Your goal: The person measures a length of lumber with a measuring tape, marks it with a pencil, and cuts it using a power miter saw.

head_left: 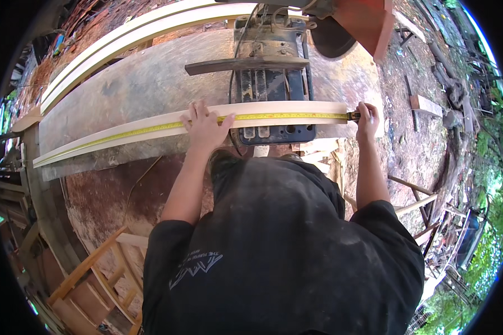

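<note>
A long pale wooden board lies from left to right across the worktable and the saw's base. A yellow tape measure blade is stretched along the board's length. My left hand rests on the board and tape with its fingers spread. At the board's right end, my right hand is closed around the small dark tape measure case. Behind the board stands a cut-off saw with a dark base, a round blade and a reddish guard.
The worn worktable reaches far to the left. A short wooden strip lies across the saw. Long pale boards lie at the far left. A wooden frame stands at lower left, and a wood block lies at right.
</note>
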Demonstrator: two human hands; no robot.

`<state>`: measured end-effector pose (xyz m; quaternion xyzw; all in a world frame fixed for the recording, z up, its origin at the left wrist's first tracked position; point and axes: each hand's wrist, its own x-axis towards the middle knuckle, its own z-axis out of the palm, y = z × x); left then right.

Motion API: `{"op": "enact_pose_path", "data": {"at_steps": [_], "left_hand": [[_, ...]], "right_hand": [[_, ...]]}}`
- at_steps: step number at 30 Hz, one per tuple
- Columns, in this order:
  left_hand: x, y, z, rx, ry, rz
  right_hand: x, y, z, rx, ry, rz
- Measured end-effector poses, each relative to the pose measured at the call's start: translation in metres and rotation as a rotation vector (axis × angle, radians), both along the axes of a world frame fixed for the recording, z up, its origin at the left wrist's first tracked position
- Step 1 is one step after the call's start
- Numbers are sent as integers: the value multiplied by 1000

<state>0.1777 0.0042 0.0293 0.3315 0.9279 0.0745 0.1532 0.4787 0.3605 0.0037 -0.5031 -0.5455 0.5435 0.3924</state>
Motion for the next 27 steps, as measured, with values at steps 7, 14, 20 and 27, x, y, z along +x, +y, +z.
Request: {"op": "enact_pose_path", "data": {"at_steps": [7, 14, 20, 27], "left_hand": [[-2, 9, 5, -79, -56, 21], [-3, 3, 5, -64, -85, 69], [-2, 8, 10, -74, -89, 44], [-4, 16, 8, -143, -102, 50]], "right_hand": [[16, 9, 3, 36, -63, -77], [40, -50, 52, 389, -261, -329], [43, -112, 43, 320, -208, 552], [-70, -144, 62, 178, -76, 1051]]}}
